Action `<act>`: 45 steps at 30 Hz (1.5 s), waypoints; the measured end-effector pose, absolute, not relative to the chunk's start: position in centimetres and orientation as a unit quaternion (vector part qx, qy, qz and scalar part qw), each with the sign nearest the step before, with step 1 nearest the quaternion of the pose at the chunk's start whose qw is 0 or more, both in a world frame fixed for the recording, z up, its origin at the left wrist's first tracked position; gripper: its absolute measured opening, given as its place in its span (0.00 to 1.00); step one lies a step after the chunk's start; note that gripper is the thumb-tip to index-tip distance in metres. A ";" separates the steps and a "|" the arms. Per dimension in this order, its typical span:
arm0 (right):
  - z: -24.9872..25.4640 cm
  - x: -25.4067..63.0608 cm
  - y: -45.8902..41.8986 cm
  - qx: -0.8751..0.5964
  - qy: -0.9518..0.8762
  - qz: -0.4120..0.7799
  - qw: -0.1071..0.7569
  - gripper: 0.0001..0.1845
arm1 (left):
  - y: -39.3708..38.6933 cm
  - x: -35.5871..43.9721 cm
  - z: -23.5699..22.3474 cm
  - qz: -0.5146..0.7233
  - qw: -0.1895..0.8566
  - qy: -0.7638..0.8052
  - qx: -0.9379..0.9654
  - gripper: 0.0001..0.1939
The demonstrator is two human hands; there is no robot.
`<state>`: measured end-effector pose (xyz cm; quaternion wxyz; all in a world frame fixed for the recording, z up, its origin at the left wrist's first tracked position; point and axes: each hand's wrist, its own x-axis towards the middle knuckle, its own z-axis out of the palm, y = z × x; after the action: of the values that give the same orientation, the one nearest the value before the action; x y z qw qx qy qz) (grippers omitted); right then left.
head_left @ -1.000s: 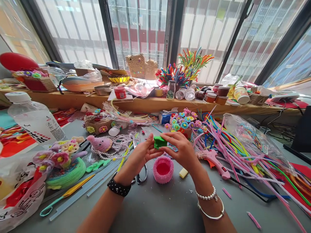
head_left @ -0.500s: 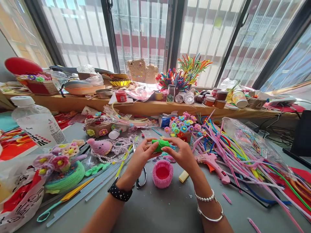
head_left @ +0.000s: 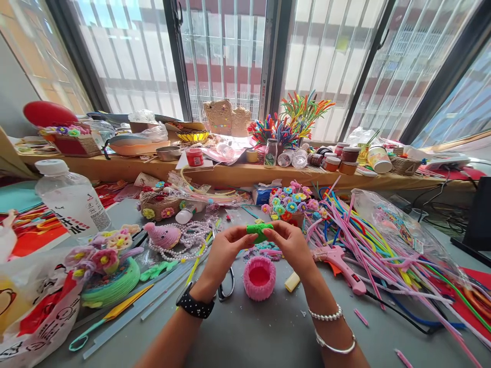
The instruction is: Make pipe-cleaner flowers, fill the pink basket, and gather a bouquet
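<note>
In the centre of the frame, your left hand (head_left: 226,253) and your right hand (head_left: 287,245) hold the green piece (head_left: 259,231) between them, the thumb and fingers of each clamped on one end of it. Just below it, the pink pot (head_left: 260,278) stands upright on the grey table (head_left: 264,337), with the yellow block (head_left: 292,282) near its right side. The scissors (head_left: 227,289) lie left of the pot, partly hidden by your left hand. Right of centre you have the pink glue gun (head_left: 343,266), and at centre left the pink knitted toy (head_left: 164,236) beside white beads (head_left: 194,236)
</note>
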<state>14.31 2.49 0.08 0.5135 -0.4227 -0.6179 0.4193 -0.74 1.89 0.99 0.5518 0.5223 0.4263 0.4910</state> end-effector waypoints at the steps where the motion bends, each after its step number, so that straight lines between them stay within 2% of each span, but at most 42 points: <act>1: 0.0 14.3 2.5 -0.426 -0.613 0.418 0.517 0.15 | 1.9 -0.7 1.0 0.487 0.552 0.431 0.522 0.13; 4: 0.2 14.8 2.5 -0.440 -0.616 0.393 0.522 0.15 | 2.0 -1.1 1.2 0.446 0.555 0.433 0.552 0.18; 6: 0.5 15.3 2.4 -0.451 -0.635 0.376 0.502 0.15 | 2.0 -1.8 1.4 0.396 0.553 0.420 0.601 0.27; 10: 1.2 16.3 2.0 -0.459 -0.712 0.379 0.372 0.14 | 1.7 -3.2 1.2 0.254 0.494 0.422 0.717 0.51; 13: 1.4 16.4 1.6 -0.468 -0.743 0.361 0.315 0.15 | 1.3 -3.3 0.5 0.174 0.448 0.399 0.781 0.57; 18: 1.0 16.0 1.5 -0.478 -0.765 0.327 0.283 0.13 | 1.2 -2.2 -0.2 0.162 0.417 0.329 0.831 0.52; 22: 0.7 15.7 1.6 -0.482 -0.759 0.315 0.304 0.11 | 1.2 -1.7 -0.1 0.211 0.376 0.354 0.830 0.38; 25: 0.9 15.3 1.6 -0.497 -0.730 0.297 0.363 0.11 | 1.3 -1.4 0.0 0.282 0.311 0.399 0.815 0.30; 30: 1.5 14.5 1.4 -0.510 -0.683 0.273 0.447 0.11 | 1.7 -0.9 -0.2 0.380 0.204 0.412 0.803 0.28; 38: 1.7 14.2 1.2 -0.516 -0.712 0.214 0.426 0.11 | 2.0 -0.9 -1.2 0.410 0.062 0.415 0.810 0.28; 45: 0.9 12.9 1.2 -0.556 -0.710 0.078 0.425 0.10 | 2.0 -1.0 -1.2 0.400 0.037 0.396 0.826 0.28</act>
<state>12.93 1.18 0.89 0.4248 -0.5562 -0.7100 0.0780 -0.99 2.02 -1.18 0.0368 0.8258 0.3963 0.3995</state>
